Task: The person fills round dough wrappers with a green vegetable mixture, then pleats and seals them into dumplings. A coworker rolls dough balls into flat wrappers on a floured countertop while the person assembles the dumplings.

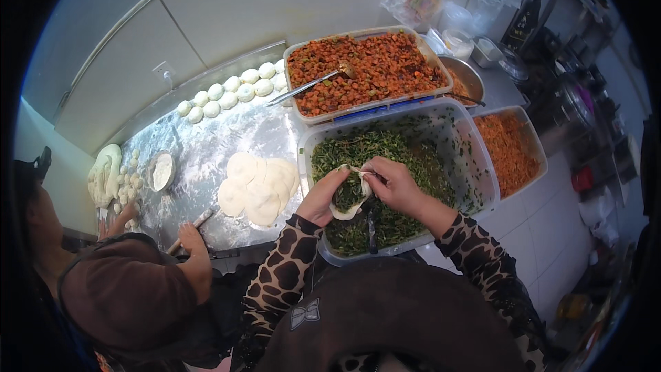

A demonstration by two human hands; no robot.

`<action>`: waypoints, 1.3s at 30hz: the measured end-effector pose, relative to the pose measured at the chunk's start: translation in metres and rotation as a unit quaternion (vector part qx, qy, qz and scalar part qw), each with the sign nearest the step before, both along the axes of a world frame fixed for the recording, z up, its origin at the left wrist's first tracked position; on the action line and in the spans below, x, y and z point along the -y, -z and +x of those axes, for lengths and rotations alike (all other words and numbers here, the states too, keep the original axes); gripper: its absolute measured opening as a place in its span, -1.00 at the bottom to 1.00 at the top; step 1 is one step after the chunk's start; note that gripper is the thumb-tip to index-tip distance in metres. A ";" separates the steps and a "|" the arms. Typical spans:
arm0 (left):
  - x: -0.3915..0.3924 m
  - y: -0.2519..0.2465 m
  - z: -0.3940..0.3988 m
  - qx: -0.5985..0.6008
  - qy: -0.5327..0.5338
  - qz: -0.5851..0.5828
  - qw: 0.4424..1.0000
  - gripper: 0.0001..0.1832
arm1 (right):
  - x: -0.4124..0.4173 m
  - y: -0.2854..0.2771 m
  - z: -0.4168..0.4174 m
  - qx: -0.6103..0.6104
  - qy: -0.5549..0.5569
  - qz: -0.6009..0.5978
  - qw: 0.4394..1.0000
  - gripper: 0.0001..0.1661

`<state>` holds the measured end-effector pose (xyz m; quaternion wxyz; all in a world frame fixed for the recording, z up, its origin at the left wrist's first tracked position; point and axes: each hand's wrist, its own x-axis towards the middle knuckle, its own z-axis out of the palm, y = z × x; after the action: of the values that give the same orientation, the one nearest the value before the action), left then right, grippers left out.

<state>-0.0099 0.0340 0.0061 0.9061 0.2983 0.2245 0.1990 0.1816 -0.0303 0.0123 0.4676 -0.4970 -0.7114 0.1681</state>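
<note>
My left hand (324, 197) cups a round dough wrapper (347, 214) filled with chopped green leaves. The fingers of my right hand (391, 184) pinch the wrapper's gathered edge on its right side, and its top is open. Both hands are over a large translucent plastic tub (485, 165) of chopped green filling (351, 144). A dark-handled utensil (372, 230) stands in the tub just below my hands. Left of the tub, flat rolled dough rounds (258, 186) overlap on the floured metal worktop (191, 139).
Behind the tub, a metal spoon (310, 86) rests in a container of diced red-orange filling (372, 67). Filled buns (245, 92) line the worktop's back. At left, a co-worker's hand (191, 237) holds a rolling pin (204, 218); a flour bowl (161, 170) and dough pieces (126, 188) lie beyond.
</note>
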 end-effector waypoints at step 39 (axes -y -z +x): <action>-0.024 -0.034 -0.002 -0.190 0.122 0.296 0.928 -0.53 | 0.012 -0.019 -0.007 -0.221 -0.046 -0.258 0.939 -0.86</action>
<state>-0.0123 0.0576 0.0405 0.7345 0.6101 0.2850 0.0835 0.1749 -0.0422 0.0314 0.4604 -0.5179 -0.5444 0.4726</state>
